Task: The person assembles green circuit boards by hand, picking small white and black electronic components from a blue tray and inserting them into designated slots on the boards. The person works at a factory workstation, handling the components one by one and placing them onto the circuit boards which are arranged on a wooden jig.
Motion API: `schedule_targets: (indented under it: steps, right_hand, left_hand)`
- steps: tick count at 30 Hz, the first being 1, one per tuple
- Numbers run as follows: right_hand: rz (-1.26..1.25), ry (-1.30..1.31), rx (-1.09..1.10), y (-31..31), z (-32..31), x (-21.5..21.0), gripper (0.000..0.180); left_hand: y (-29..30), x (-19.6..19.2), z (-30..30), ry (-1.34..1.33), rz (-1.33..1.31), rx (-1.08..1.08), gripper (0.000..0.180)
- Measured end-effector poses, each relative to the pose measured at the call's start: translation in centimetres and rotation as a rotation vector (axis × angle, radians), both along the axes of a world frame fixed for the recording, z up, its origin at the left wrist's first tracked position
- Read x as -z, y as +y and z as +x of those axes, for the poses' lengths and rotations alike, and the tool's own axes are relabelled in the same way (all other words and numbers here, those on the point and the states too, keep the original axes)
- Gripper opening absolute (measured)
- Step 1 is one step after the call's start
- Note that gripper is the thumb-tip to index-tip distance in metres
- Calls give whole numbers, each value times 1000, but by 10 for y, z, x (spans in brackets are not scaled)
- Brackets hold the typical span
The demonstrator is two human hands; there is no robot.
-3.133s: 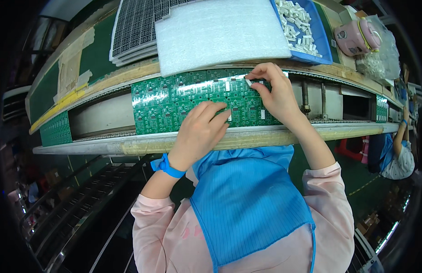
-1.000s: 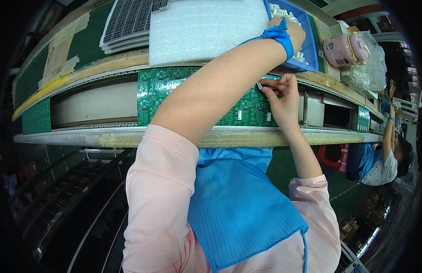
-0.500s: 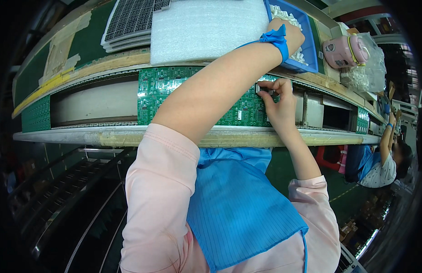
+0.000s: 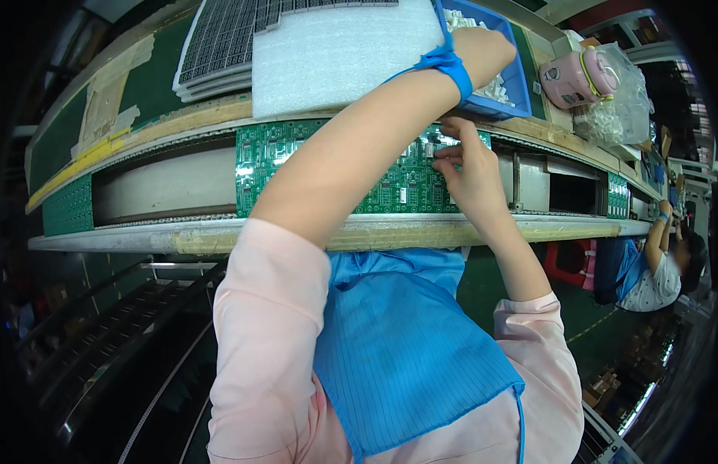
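My left arm, with a blue wrist strap, crosses over the green circuit board (image 4: pixel 258 174) to the blue bin (image 4: pixel 520 81). My left hand (image 4: pixel 483 52) is over the white connectors (image 4: pixel 494 90) in that bin; its fingers are hidden behind the back of the hand. Above the board's right part is my right hand (image 4: pixel 473 166), thumb and fingers apart, with nothing seen held. Next to its fingertips a white connector (image 4: pixel 429 150) stands on the board. Another small white part (image 4: pixel 403 196) sits nearer to me on it.
A white foam sheet (image 4: pixel 336 69) lies behind the board, beside stacked trays of dark display parts (image 4: pixel 216 46). Right of the bin are a pink container (image 4: pixel 572 80) and a clear plastic bag (image 4: pixel 626 97). Metal rails (image 4: pixel 142 234) carry the boards. A co-worker (image 4: pixel 653 282) sits far right.
My right thumb and fingers have spread and moved slightly off the connector on the board. My left hand stays at the bin. The whole view has shifted a little.
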State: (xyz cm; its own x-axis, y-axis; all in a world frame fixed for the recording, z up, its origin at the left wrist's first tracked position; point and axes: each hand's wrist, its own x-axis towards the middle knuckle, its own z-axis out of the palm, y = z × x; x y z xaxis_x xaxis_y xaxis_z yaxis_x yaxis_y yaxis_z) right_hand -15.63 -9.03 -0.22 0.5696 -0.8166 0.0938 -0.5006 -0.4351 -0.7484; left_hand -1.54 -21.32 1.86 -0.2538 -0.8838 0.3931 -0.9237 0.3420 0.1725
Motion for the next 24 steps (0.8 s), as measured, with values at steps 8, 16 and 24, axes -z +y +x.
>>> schedule_targets:
  steps: [8,16,24]
  right_hand:
    - [-347,101,219,-90,-28,-51,20]
    - [-247,431,20,-141,3,-18,38]
    - [-105,394,66,-143,12,-20,21]
  left_hand:
    - [174,-60,58,589,101,221,13]
    - [209,30,101,634,392,-128,20]
    - [210,44,106,522,136,-53,23]
